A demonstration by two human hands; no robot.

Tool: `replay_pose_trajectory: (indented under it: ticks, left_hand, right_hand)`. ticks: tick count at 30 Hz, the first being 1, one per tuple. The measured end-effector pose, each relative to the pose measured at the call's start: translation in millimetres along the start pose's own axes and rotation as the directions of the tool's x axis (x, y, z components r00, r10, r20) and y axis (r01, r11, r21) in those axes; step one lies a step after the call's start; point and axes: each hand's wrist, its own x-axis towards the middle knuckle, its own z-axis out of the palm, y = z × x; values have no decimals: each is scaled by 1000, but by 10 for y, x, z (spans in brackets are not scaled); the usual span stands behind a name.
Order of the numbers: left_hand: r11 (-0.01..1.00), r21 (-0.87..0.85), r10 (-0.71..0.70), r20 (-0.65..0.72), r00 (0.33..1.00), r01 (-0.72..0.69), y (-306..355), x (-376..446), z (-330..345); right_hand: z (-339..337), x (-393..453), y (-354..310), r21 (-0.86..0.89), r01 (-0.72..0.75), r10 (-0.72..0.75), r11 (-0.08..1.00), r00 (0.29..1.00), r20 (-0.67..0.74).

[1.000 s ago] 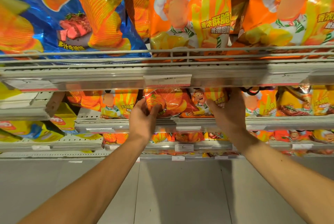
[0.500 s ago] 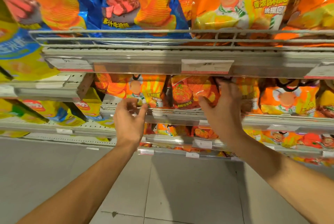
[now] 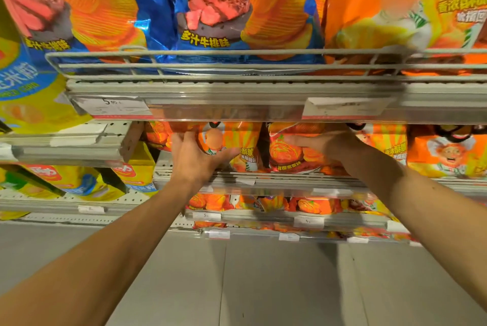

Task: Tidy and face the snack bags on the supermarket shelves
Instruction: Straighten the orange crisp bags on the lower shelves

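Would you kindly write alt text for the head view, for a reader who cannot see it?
Two bare arms reach under a shelf edge: the left hand holds an orange snack bag, while the right hand rests on the red bag beside it. Above, big blue bags and orange bags stand behind a wire rail.

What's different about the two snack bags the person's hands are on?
The orange bag under the left hand shows a cartoon chef on yellow-orange stripes; the red bag under the right hand pictures a round cabbage-like food. The left hand's thumb and fingers wrap the orange bag; the right hand's fingers lie across the red bag's front. Both stand upright, side by side, on one shelf.
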Motion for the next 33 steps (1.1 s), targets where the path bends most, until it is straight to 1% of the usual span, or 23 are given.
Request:
replay_pose_trajectory:
  ticks: [2,5,8,10,11,13,14,17,20,23,28,31,33]
  left_hand:
    - [999,-30,19,57,998,-17,-15,39,-9]
    - [986,-163,58,105,993,-41,-22,71,-30]
    - [975,-222,42,141,989,-10,1,80,-22]
    - [953,-304,70,165,984,-17,27,74,16]
    - [948,-318,80,169,982,-22,53,74,34]
    - [951,-310,79,165,983,-24,94,92,69]
    - [951,-309,60,165,984,-6,126,95,74]
    - [946,-308,-33,212,977,99,262,85,31]
    - [937,-298,-102,266,959,183,364,51,-75]
    - [937,-287,-124,261,957,200,419,10,-186]
    - [946,-308,-43,174,984,96,338,-118,-397]
    - [907,-375,-134,169,976,189,213,-236,-532]
    - [879,-422,-147,206,968,223,108,-342,-624]
  right_hand:
    - [-8,11,6,67,-19,18,998,1000,17]
    - [8,-37,-3,120,31,-32,992,999,2]
    - [14,-113,-24,116,102,-97,988,994,-46]
    - [7,-166,-23,103,127,-119,987,989,-83]
    - [-13,-186,-21,127,133,-121,983,988,-97]
    - [-43,-235,-7,197,123,-106,973,990,-95]
    - [-53,-238,17,204,133,-111,970,987,-112]
    - [-64,-289,54,215,188,-146,958,970,-195]
    - [-77,-324,76,224,238,-187,945,956,-228]
    - [-99,-361,91,231,240,-180,943,951,-253]
    - [-72,-394,192,335,270,-179,903,944,-278]
    - [0,-392,206,378,248,-137,892,946,-295]
    - [68,-397,189,403,235,-115,884,947,-301]
